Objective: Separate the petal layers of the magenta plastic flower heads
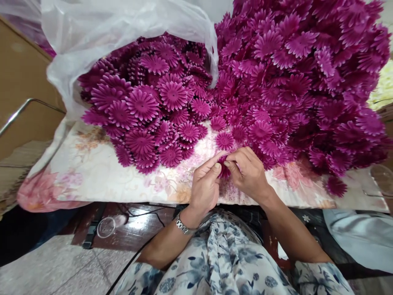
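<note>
Nearest, at 6 o'clock from the work, is the patterned shirt (224,254); a watch (181,224) sits on the left wrist at 8 o'clock. The left hand (206,186) and right hand (248,174) meet over the cloth (101,180), fingers drawn in narrow, with one purple flower (225,171) pinched between them, just in front of the body. Just which part each fingertip grips is hidden.

The step in hand looks like fine fingertip work on this single flower. My judgement: the next move calls for a light, steady left pinch while the right fingers work, since the petals look thin and easily bent.

Just beyond, at 12 o'clock, lies a loose flower (224,140); a stray flower (336,187) is at 3. Farther off, the left heap (143,107) at 10 o'clock spills from a clear bag (92,30), and the right heap (299,88) rises at 1 to 2.
</note>
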A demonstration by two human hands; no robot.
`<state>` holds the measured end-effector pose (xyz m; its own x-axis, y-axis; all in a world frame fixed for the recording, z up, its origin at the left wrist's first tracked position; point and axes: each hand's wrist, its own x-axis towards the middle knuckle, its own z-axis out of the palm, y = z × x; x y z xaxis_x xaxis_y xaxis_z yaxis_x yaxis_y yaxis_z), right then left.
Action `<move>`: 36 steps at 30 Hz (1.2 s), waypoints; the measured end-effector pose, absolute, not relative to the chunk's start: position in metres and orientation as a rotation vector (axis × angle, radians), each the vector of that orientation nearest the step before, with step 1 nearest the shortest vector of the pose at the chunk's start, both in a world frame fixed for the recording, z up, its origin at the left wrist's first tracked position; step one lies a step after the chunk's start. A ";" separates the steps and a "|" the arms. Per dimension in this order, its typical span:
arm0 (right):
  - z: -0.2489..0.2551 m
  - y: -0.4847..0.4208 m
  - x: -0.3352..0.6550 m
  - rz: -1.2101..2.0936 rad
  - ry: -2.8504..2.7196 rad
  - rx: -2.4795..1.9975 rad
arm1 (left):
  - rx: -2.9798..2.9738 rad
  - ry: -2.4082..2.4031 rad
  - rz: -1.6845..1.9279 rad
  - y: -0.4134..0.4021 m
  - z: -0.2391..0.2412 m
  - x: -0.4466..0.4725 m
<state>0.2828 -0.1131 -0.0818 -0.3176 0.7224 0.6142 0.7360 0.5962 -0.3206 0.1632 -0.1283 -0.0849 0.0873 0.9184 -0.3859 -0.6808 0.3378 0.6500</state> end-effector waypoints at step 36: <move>-0.055 -0.102 0.347 -0.548 -1.859 -1.523 | 0.423 0.871 1.198 -0.134 -0.088 0.155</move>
<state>0.3469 -0.1023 -0.0555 -0.1006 0.6899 0.7168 0.9685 0.2328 -0.0881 0.1554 -0.1336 -0.0882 0.1035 0.9279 -0.3581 -0.6268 0.3404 0.7009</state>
